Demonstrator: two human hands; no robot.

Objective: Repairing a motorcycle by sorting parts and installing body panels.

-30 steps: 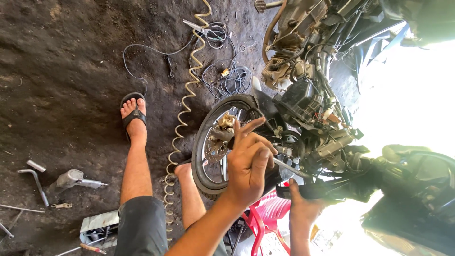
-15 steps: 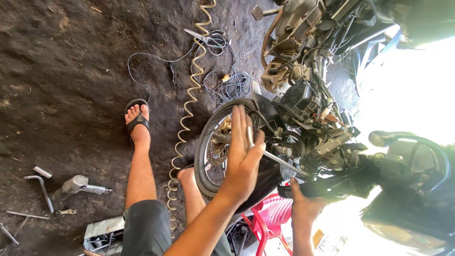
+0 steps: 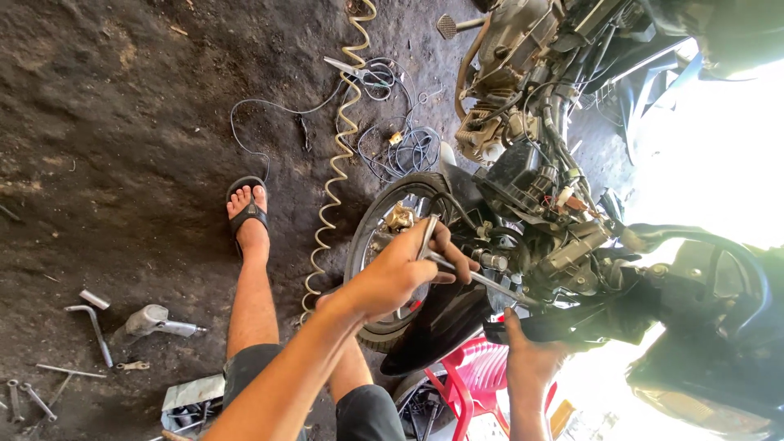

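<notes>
**Both Hands at the Stripped Motorcycle's Front End**

Beside the front wheel [image 3: 390,253] of a stripped motorcycle with exposed engine and wiring [image 3: 539,163], the left hand [image 3: 400,273] was clenched around a slim silver metal T-handle wrench [image 3: 457,269], whose shaft ran from the fist toward the fork area. The right hand [image 3: 529,355] was raised lower down, its fingers closed on the edge of a black plastic body panel [image 3: 572,327] under the handlebar. A red plastic stool [image 3: 465,384] stood just below the two hands, near the wheel. On the dark dirt floor [image 3: 122,122] a cream coiled air hose [image 3: 339,155] ran past the tyre, with a tangle of thin wires [image 3: 408,147] beside it. The person's foot in a black sandal [image 3: 247,214] rested left of the hose. Farther left lay a grey pneumatic tool [image 3: 155,320] and a bent steel L-shaped wrench [image 3: 94,327], well apart from the hands.
</notes>
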